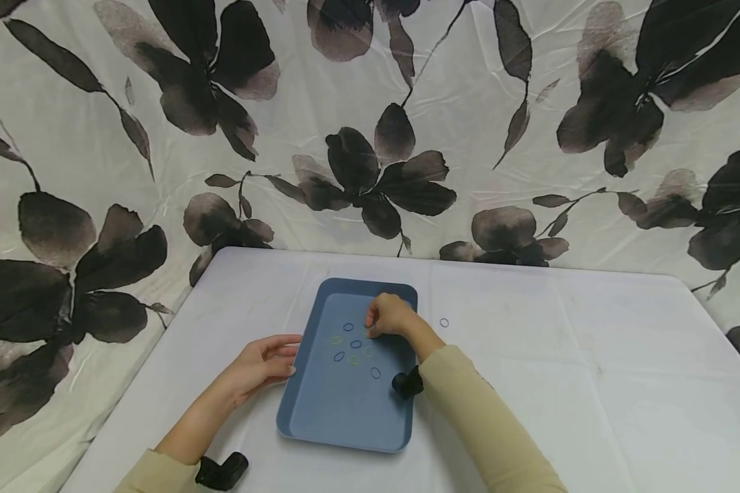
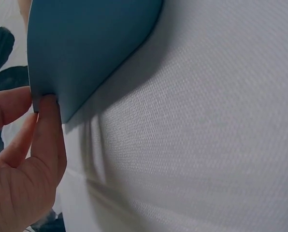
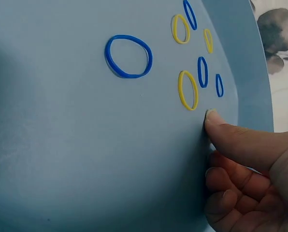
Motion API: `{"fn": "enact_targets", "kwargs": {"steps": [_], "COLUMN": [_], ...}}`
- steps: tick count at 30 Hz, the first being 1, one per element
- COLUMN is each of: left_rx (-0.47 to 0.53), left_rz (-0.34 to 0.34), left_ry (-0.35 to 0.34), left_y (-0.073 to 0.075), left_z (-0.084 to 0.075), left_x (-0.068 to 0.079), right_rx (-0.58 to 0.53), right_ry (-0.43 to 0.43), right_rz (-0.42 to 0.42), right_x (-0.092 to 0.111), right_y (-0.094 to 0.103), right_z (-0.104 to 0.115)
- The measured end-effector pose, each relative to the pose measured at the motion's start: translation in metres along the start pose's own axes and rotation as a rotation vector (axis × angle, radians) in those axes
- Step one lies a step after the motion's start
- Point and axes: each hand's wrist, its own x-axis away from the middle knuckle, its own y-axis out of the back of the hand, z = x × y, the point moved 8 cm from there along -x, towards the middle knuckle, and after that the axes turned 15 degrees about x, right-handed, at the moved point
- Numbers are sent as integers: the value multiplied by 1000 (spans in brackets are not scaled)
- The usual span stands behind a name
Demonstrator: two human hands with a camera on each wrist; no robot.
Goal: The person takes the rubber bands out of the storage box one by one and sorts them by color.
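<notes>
Thin loops like rubber bands lie in a blue tray (image 1: pixel 345 418). Among them are a large blue band (image 3: pixel 128 56), a yellow band (image 3: pixel 188 90) and several others. My left hand (image 1: pixel 264 363) is at the tray's left rim; in the left wrist view its fairly straight fingers (image 2: pixel 48 116) touch the outer wall. My right hand (image 1: pixel 393 316) reaches over the far right part of the tray, palm side low and fingers curled. In the right wrist view its thumb (image 3: pixel 231 135) points at the tray floor beside the bands. I cannot tell whether its fingertips hold a band.
One more dark band (image 1: pixel 444 322) lies on the white table (image 1: pixel 530 383) right of the tray. A floral cloth (image 1: pixel 370 82) hangs behind the table. Black devices (image 1: pixel 222 472) sit at both wrists, the right one overlapping the tray's right rim in the head view.
</notes>
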Motion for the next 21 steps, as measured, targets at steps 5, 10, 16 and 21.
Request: {"fn": "enact_targets", "kwargs": {"steps": [5, 10, 16, 21], "left_rx": [-5, -6, -2, 1], "left_rz": [-10, -15, -9, -15], "left_ry": [2, 2, -3, -5], "left_y": [1, 1, 1, 2], "left_z": [1, 2, 2, 2], "left_x": [-1, -1, -2, -2], "right_rx": [43, 89, 33, -98], "right_ry": [35, 84, 68, 61], "right_rz": [22, 56, 89, 72], "right_x": [2, 5, 6, 6], "right_y": [0, -2, 0, 7], "right_z": [4, 11, 10, 7]}}
